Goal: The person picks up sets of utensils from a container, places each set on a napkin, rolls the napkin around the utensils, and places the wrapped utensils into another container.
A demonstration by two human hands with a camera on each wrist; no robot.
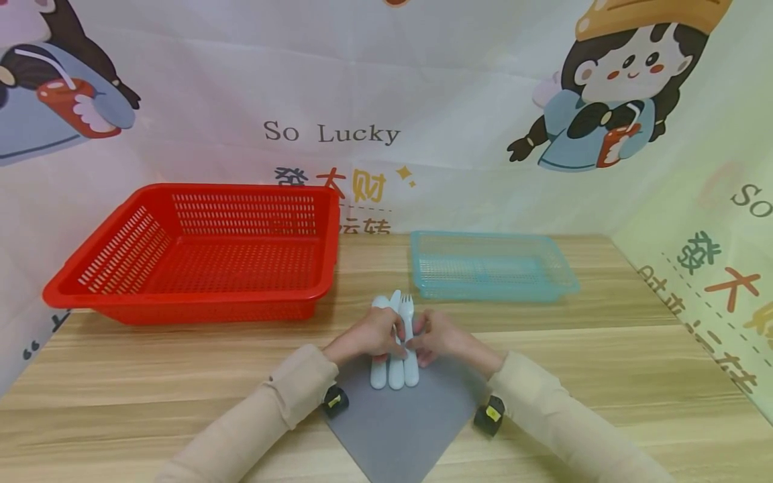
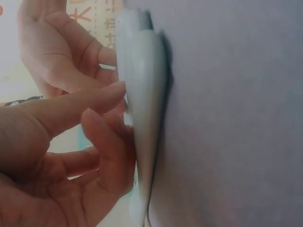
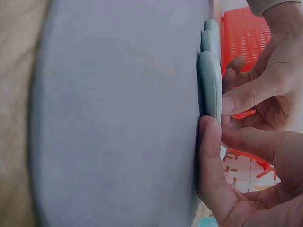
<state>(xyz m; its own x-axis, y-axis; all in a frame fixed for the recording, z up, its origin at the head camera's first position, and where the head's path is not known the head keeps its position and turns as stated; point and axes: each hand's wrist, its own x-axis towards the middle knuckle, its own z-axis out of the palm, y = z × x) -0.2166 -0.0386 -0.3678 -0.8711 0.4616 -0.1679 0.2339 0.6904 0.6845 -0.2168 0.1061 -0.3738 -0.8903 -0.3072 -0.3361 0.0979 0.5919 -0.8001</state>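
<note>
Cutlery [image 1: 396, 377] lying side by side on cloth [image 1: 404, 429], with left hand [image 1: 382, 332] curled over spoon [image 1: 378, 377] and knife [image 1: 395, 299], hold impossible to tell, right hand [image 1: 443, 335] pinching fork [image 1: 411, 370], lining-up apparently nearly done, and at most some final squaring left.

A large grey mat [image 3: 118, 113] fills the centre, with a blurred wooden worktop [image 3: 15, 113] along the left edge. Three pale handles [image 3: 211, 82] line up on the right. The left hand [image 3: 267, 90] sets its thumb against the nearest; the right hand [image 3: 255, 205] pinches it. Behind shows a perforated red basket [image 3: 242, 35].
</note>
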